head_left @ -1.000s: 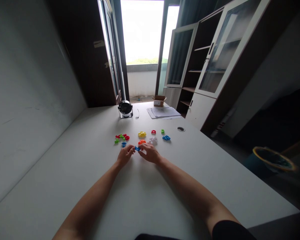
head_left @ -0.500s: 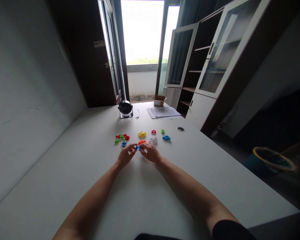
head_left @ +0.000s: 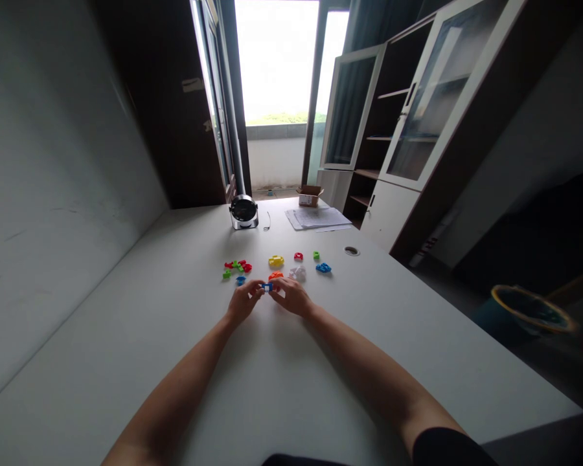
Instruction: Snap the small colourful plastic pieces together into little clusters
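Observation:
Between the fingertips of my left hand (head_left: 243, 303) and my right hand (head_left: 292, 296) is a small blue plastic piece (head_left: 267, 287) with a white part in its middle. Both hands are closed on it, one from each side. Just beyond my right fingers lie orange pieces (head_left: 276, 276), partly covered, and white pieces (head_left: 298, 272). A blue piece (head_left: 241, 280) rests on the table past my left hand. Farther off are yellow pieces (head_left: 276, 261) and a mixed group of red and green pieces (head_left: 238, 266).
Blue pieces (head_left: 323, 267), a green piece (head_left: 316, 255) and a red piece (head_left: 298, 256) lie to the right on the white table (head_left: 320, 388). Toward the back stand a round black device (head_left: 243, 211), papers (head_left: 320, 219) and a cardboard box (head_left: 309, 196). A cable hole (head_left: 352, 251) sits near the right edge.
The blue piece has turned in my fingers, and its white middle now faces me. My hands have barely shifted, and the pieces on the table stay where they were.

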A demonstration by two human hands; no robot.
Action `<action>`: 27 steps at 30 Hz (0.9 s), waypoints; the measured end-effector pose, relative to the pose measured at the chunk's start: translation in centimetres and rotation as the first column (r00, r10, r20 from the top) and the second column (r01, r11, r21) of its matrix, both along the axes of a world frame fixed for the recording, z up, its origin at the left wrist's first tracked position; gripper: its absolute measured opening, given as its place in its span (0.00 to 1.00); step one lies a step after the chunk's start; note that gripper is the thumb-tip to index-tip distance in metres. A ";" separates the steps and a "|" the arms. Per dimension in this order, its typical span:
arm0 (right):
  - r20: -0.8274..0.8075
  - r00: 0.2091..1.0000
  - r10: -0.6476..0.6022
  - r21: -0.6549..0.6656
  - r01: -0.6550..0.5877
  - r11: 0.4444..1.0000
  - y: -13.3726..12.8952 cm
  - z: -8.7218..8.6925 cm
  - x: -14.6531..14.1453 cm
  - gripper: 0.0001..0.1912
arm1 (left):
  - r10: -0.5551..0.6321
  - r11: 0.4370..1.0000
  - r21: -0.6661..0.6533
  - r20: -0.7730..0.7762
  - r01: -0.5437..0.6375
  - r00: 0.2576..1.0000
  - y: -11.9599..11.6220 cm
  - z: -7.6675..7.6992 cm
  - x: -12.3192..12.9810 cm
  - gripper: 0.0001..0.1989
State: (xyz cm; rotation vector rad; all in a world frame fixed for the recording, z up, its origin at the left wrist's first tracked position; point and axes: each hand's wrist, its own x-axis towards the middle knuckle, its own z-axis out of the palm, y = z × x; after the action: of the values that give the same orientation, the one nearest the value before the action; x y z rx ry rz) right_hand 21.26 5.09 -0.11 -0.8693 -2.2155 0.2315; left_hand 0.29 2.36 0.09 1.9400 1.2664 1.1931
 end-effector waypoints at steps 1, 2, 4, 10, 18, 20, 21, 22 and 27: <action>0.002 1.000 0.001 0.000 -0.001 1.000 0.0 0.0 0.0 0.12 | 0.003 1.000 -0.003 0.004 -0.003 1.000 0.0 0.0 0.0 0.14; 0.003 1.000 0.003 0.001 -0.003 1.000 0.0 0.0 0.0 0.12 | 0.003 1.000 -0.005 0.008 -0.003 1.000 0.0 0.0 0.0 0.15; 0.006 1.000 0.006 0.000 -0.006 1.000 0.0 0.0 0.0 0.13 | 0.001 1.000 -0.009 0.017 -0.001 1.000 0.0 -0.1 0.0 0.16; 0.016 1.000 0.005 0.004 -0.005 1.000 -0.1 0.1 0.1 0.08 | 0.000 1.000 -0.007 0.018 0.001 1.000 0.1 -0.2 0.0 0.15; 0.002 1.000 -0.012 -0.019 0.012 1.000 0.1 -0.1 0.2 0.07 | -0.049 0.999 0.009 0.014 0.048 0.999 0.0 -0.2 0.2 0.17; 0.010 1.000 -0.012 -0.024 0.012 1.000 0.1 -0.1 0.2 0.07 | -0.038 0.999 0.018 -0.009 0.038 0.999 0.0 -0.3 0.1 0.15; 0.016 1.000 -0.012 -0.024 0.013 1.000 0.1 -0.1 0.2 0.07 | -0.030 0.999 0.021 -0.022 0.030 0.999 0.1 -0.4 0.1 0.14; 0.021 1.000 -0.011 -0.023 0.012 1.000 0.1 -0.1 0.2 0.08 | -0.021 1.000 0.021 -0.030 0.022 0.999 0.1 -0.5 0.0 0.13; 0.019 1.000 0.008 -0.026 -0.007 1.000 0.1 0.1 0.4 0.11 | -0.007 1.000 0.003 -0.035 0.007 0.999 0.1 -0.5 0.0 0.13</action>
State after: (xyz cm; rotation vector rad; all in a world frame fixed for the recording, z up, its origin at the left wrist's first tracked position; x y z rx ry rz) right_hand 21.63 5.14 -0.03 -0.8807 -2.2386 0.2564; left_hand 0.27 2.48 -0.44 1.9738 1.2753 1.1636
